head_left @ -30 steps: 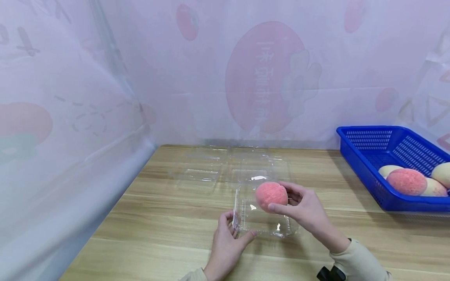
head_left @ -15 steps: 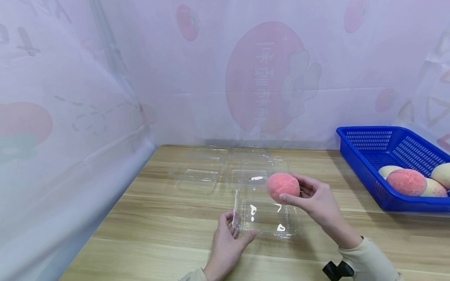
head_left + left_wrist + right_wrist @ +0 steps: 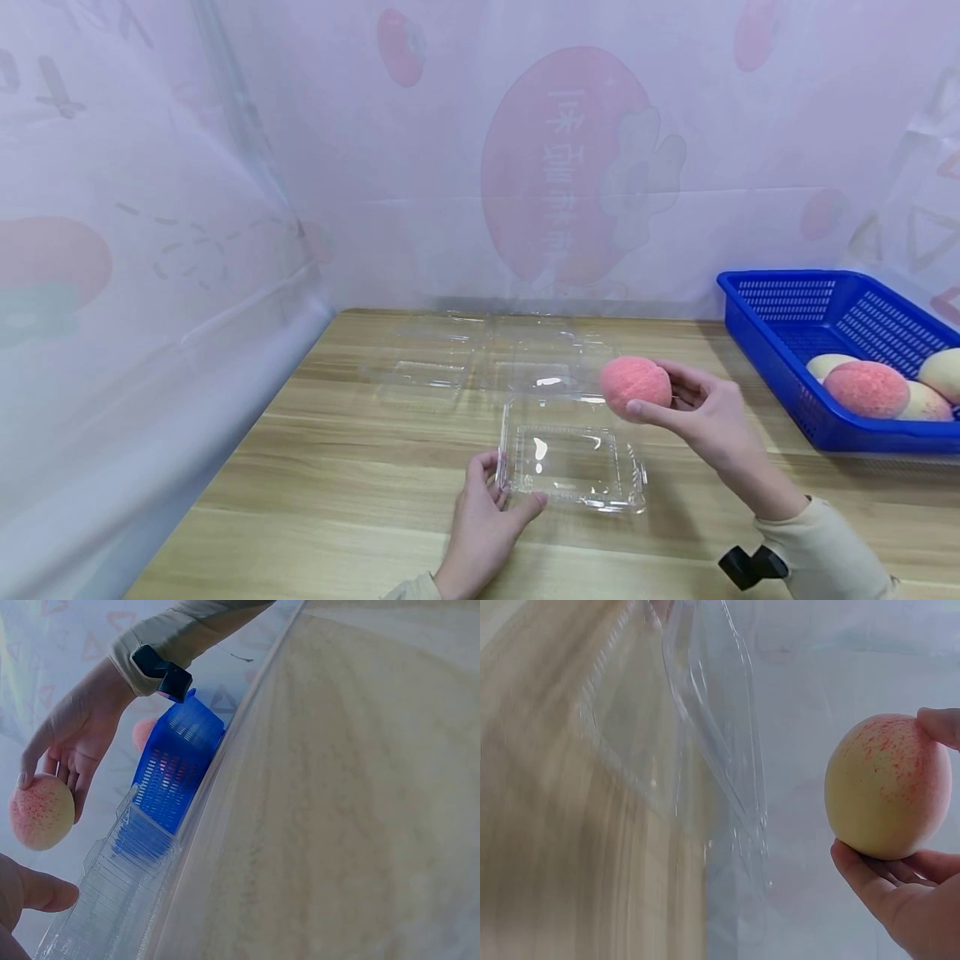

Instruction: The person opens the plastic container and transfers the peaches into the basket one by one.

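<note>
My right hand [image 3: 708, 417] holds a pink and pale-yellow peach [image 3: 636, 389] between thumb and fingers, raised over the back right corner of a clear plastic clamshell box [image 3: 570, 462]. The peach's yellow underside with red speckles faces the right wrist view, where the thumb [image 3: 943, 726] lies at its top and the other fingers support it below. My left hand [image 3: 487, 521] grips the box's front left corner, thumb along the front edge and fingers at the left side. In the left wrist view, that thumb [image 3: 49, 891] shows beside the box wall.
A blue basket [image 3: 772, 358] at the right contains several peaches [image 3: 868, 388], pink and cream. More clear plastic boxes [image 3: 431, 375] stand behind the working box on the wooden table [image 3: 315, 500]. A printed cloth [image 3: 420, 208] hangs along the back and left.
My right hand has moved right, back and upward with the peach, from over the middle of the clear box to its back right corner. The left hand has stayed in place.
</note>
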`<state>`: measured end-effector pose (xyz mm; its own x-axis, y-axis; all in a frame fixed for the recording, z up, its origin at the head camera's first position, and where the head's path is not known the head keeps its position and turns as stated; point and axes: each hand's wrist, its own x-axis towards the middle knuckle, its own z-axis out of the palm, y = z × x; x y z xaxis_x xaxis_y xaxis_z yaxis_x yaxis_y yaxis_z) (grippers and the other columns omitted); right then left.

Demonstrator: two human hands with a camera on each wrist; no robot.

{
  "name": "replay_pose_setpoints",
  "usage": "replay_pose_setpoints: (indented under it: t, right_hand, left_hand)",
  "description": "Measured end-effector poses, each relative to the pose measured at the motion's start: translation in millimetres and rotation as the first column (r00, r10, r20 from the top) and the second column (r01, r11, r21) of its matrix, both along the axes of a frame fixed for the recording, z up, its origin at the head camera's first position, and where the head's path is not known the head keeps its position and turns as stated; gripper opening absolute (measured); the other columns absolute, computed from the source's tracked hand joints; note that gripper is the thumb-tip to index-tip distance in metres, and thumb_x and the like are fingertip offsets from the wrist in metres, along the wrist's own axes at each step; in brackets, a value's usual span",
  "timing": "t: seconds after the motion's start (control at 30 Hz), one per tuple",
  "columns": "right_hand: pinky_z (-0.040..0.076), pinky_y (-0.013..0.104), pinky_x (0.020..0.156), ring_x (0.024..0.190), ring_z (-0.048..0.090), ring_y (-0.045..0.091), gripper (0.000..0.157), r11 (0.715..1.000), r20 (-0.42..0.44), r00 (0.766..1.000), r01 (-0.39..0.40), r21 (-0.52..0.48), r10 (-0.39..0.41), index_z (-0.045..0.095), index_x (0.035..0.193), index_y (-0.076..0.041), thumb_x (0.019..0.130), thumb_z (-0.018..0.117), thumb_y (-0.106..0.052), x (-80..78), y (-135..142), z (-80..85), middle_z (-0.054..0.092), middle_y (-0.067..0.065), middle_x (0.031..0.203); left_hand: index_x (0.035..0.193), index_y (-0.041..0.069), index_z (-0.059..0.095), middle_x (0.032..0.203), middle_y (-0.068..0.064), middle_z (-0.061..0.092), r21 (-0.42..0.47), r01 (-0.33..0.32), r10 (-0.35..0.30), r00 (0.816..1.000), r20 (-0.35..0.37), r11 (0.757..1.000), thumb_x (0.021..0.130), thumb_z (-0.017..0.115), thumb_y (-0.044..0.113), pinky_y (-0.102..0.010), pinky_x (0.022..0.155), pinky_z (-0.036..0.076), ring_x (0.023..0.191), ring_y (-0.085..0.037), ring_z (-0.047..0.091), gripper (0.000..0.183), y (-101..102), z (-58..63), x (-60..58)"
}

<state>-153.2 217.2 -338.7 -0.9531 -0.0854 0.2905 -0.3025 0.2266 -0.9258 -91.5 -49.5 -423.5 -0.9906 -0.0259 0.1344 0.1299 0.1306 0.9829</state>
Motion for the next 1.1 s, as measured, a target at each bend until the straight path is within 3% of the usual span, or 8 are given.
replay_pose_setpoints:
  t: [0.23,0.47,0.73,0.93,1.1]
  right_hand:
    - [0.054,0.021,0.084,0.102,0.064,0.004,0.065,0.996,-0.060,0.997,0.044,0.078,-0.040,0.053,0.135,0.007,0.082,0.083,-0.017,-1.9,21,6.1,0.060,0.025,0.125]
    - [0.054,0.018,0.081,0.102,0.064,0.001,0.069,0.986,-0.053,0.995,0.095,0.137,-0.089,0.051,0.138,0.004,0.082,0.083,-0.022,-5.2,44,8.9,0.065,0.005,0.119]
    - [0.054,0.015,0.079,0.101,0.063,0.001,0.067,0.975,-0.057,0.990,0.139,0.173,-0.131,0.050,0.140,0.000,0.084,0.081,-0.023,-10.0,68,12.7,0.065,-0.003,0.118]
    - [0.053,0.012,0.077,0.098,0.062,-0.003,0.066,0.954,-0.085,0.980,0.195,0.228,-0.180,0.052,0.139,-0.002,0.085,0.080,-0.027,-15.2,88,18.0,0.064,-0.008,0.115]
    - [0.051,0.007,0.074,0.094,0.058,-0.012,0.072,0.936,-0.086,0.964,0.265,0.233,-0.252,0.049,0.142,0.000,0.083,0.081,-0.029,-19.0,108,25.3,0.060,-0.022,0.107]
  left_hand:
    - [0.133,-0.007,0.037,0.141,-0.034,0.039,0.003,0.000,0.000,1.000,0.004,1.000,0.081,0.081,0.017,-0.047,0.107,0.036,0.130,-0.045,0.041,0.073,0,-0.3,-0.7]
    - [0.133,-0.007,0.037,0.141,-0.033,0.041,0.004,0.002,-0.002,1.000,0.003,1.000,0.080,0.082,0.018,-0.047,0.107,0.036,0.130,-0.045,0.042,0.073,-1,-0.3,-0.5]
    - [0.133,-0.007,0.037,0.141,-0.033,0.040,0.000,0.006,-0.006,1.000,0.000,1.000,0.081,0.082,0.019,-0.047,0.107,0.036,0.130,-0.045,0.042,0.073,-1,-1.2,-1.0]
    - [0.133,-0.007,0.037,0.141,-0.034,0.040,0.000,0.004,-0.004,1.000,0.005,1.000,0.081,0.082,0.018,-0.046,0.107,0.036,0.130,-0.046,0.042,0.073,-1,-1.2,-1.8]
    - [0.133,-0.007,0.036,0.141,-0.034,0.040,0.003,0.003,-0.003,1.000,0.009,1.000,0.081,0.082,0.018,-0.045,0.107,0.037,0.130,-0.045,0.043,0.073,-1,-1.8,-2.4]
